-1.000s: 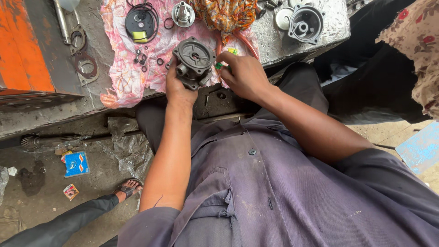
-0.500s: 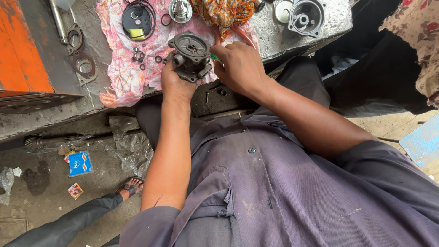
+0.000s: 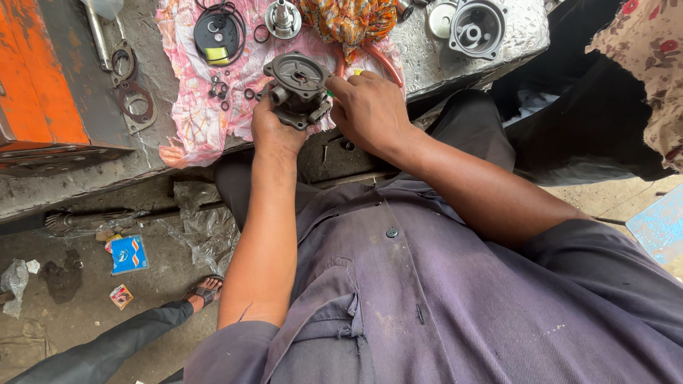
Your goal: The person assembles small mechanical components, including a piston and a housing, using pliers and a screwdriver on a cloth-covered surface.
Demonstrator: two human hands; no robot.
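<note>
A dark grey metal pump housing [image 3: 297, 87] is held over the edge of a grimy workbench [image 3: 455, 53]. My left hand [image 3: 274, 128] grips the housing from below. My right hand [image 3: 366, 107] is closed on a small green-handled tool, its tip pressed to the housing's right side. A pink floral cloth [image 3: 213, 107] lies under the housing, strewn with black rubber rings [image 3: 217, 87] and small parts. On the cloth sits a round black part with a yellow patch [image 3: 217, 35] and a shiny shaft piece [image 3: 282, 18].
A metal housing cover [image 3: 473, 28] lies on the bench at the right. Flat gaskets [image 3: 131, 99] rest beside an orange box [image 3: 50, 78] at the left. An orange patterned rag [image 3: 345, 21] lies at the top. On the floor are litter [image 3: 128, 254] and a sandalled foot [image 3: 206, 288].
The housing and both hands have stayed together at the bench edge. My right hand has shifted slightly on the housing's right side; the view has moved a little.
</note>
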